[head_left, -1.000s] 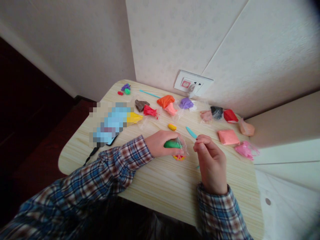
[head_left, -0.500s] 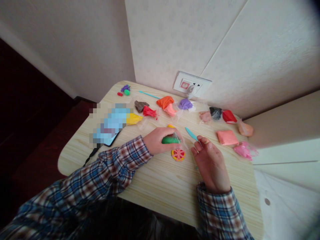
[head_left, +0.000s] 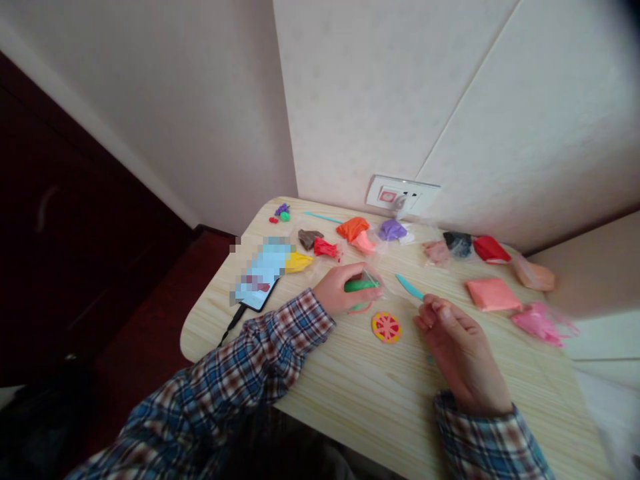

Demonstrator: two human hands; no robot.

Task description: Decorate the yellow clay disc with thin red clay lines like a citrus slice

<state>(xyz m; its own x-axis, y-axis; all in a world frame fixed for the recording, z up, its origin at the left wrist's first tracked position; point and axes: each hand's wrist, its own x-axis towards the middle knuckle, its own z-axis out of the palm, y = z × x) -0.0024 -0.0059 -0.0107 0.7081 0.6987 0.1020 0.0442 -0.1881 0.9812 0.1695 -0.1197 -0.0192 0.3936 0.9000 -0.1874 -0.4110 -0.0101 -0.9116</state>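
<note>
My left hand [head_left: 337, 290] is closed around a lump of green modelling clay [head_left: 361, 285] in a clear plastic bag, just above the table. My right hand [head_left: 463, 347] is raised palm side to me, thumb and fingertips pinched together; whatever is between them is too small to name. Close by its fingertips is a light-blue plastic clay knife [head_left: 409, 287], its far part hidden behind the fingers. Between both hands lies a flat round clay piece [head_left: 387, 327] with a yellow rim and red and pink wedges.
Bagged clay lies along the back: orange [head_left: 353, 229], purple [head_left: 393, 230], black [head_left: 458, 244], red [head_left: 492, 250]. Salmon [head_left: 493, 295] and pink [head_left: 537, 323] packs sit at right. A phone [head_left: 263, 273] with a cable rests at left, below small clay fruits [head_left: 283, 211]. A wall socket [head_left: 403, 195] is behind.
The view has shifted, so the table sits lower and further right. My left hand has drawn slightly away from the round clay piece, still holding the green clay; my right hand stays pinched.
</note>
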